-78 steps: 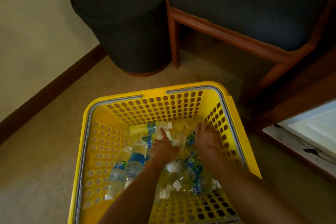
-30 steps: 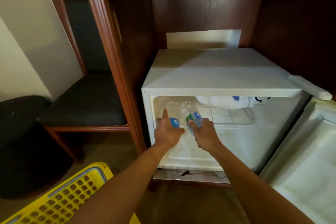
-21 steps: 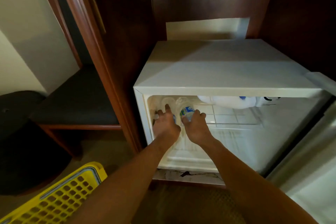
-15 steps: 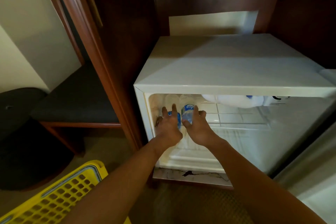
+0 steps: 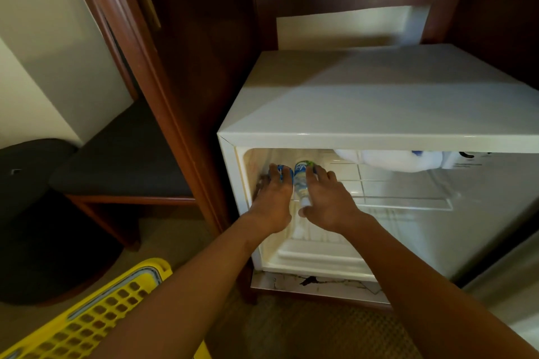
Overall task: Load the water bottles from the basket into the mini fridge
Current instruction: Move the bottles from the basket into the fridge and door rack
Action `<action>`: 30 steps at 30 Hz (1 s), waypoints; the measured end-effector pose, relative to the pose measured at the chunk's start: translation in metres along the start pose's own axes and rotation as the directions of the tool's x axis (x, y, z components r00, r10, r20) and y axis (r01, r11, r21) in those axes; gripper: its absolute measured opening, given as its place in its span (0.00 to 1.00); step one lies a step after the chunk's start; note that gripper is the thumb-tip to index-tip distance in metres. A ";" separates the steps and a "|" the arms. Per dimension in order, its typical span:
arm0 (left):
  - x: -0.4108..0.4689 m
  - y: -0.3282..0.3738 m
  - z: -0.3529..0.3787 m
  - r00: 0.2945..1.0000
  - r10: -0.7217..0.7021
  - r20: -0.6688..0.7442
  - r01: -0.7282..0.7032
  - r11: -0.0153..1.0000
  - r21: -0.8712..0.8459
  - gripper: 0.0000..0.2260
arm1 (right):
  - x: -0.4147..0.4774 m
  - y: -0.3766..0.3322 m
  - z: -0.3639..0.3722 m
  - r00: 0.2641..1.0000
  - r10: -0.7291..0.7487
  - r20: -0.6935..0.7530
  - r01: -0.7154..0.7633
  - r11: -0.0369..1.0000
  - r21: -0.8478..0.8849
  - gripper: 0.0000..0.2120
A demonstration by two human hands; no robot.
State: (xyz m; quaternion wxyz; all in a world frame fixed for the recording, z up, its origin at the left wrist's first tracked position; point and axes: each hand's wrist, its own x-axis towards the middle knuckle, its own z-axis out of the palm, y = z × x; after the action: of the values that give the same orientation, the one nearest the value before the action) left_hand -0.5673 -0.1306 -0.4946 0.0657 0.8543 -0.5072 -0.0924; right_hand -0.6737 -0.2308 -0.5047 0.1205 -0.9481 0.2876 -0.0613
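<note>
Clear plastic, the left bottle and right bottle lie touching, caps outward, at the left end of the wire shelf in the mini fridge. The right hand rests straight-fingered against the right bottle. The left hand covers the left bottle, its grip unclear. Push both squarely back, tight to the left wall.

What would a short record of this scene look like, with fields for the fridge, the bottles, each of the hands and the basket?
fridge: mini fridge, door open
bottles: left bottle and right bottle lie side by side on the wire shelf, right one's cap toward camera
left: left hand lies over left bottle, grip unclear
right: right hand, fingers spread, touches right bottle
basket: yellow basket on floor, lower left
</note>
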 end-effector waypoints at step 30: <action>-0.124 -0.019 0.032 0.974 0.044 -0.220 -0.116 0.938 -0.326 0.36 | -0.109 -0.061 0.018 0.995 0.014 -0.102 0.008 0.979 0.206 0.24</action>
State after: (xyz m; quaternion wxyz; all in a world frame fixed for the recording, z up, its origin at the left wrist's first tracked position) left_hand -0.6163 -0.0132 -0.5186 0.2675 0.8139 -0.5088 -0.0844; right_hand -0.7280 -0.1168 -0.5114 0.2031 -0.9257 0.2871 -0.1392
